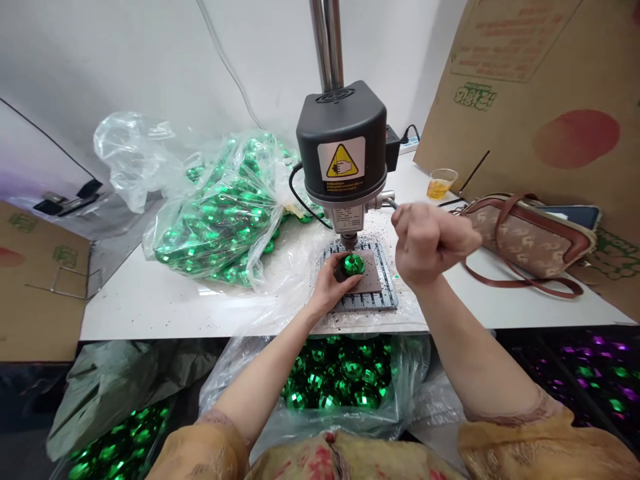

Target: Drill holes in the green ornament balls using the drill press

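Note:
Under the chuck of a black drill press (342, 150), a shiny green faceted ball (355, 265) sits in a dark round holder (343, 269). My left hand (331, 285) is closed round the holder's left and front sides, thumb near the ball. The drill bit comes down at the top of the ball; whether it has entered is too small to tell. My right hand (431, 241) is a fist round the end of the press's feed lever (391, 203), right of the motor housing. A brown board (371, 277) lies beneath the holder on the slotted metal base (390, 293).
A clear bag of green balls (215, 220) lies left on the white table (150, 310). Below the front edge is another plastic-lined container of green balls (340, 373). At right are a cup of yellow liquid (441, 185), a handbag (530, 233) and a cardboard box (530, 87).

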`<state>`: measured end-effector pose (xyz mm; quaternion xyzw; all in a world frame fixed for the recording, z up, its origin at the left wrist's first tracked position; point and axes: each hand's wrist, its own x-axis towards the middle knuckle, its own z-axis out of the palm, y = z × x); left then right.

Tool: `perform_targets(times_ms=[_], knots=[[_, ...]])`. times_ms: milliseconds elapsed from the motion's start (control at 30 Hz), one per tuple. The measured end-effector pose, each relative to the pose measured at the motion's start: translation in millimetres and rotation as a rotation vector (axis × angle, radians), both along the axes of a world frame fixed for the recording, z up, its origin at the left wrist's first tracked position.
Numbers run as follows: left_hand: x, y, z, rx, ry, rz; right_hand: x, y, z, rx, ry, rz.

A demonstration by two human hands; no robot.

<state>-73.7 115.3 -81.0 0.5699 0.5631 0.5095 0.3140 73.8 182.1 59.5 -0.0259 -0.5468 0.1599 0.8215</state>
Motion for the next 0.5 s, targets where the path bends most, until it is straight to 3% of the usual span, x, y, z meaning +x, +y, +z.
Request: perform_targets(times_ms=[100, 167, 267, 333, 400, 500], knots=[[3, -2, 5.0, 0.031, 0.002, 0.052, -2, 0, 32.7, -0.201, -0.036, 0.023], [5, -13, 11.6, 0.072, 0.043, 0.137, -2, 3, 49.4, -0.208, -0.039, 0.066], [4, -50, 21.3, 0.171, 0.171, 0.200, -3, 6, 59.1, -0.200, -0.048, 0.112], [0, -86, 20.8, 0.259, 0.286, 0.073, -3, 6, 58.9, -0.181, -0.027, 0.120], [-6, -123, 10.8, 0.294, 0.452, -0.156, -5, 6, 57.7, -0.159, -0.017, 0.120], [-17, -169, -17.4, 0.137, 0.835, -0.432, -7, 6, 57.1, -0.169, -0.011, 0.077]])
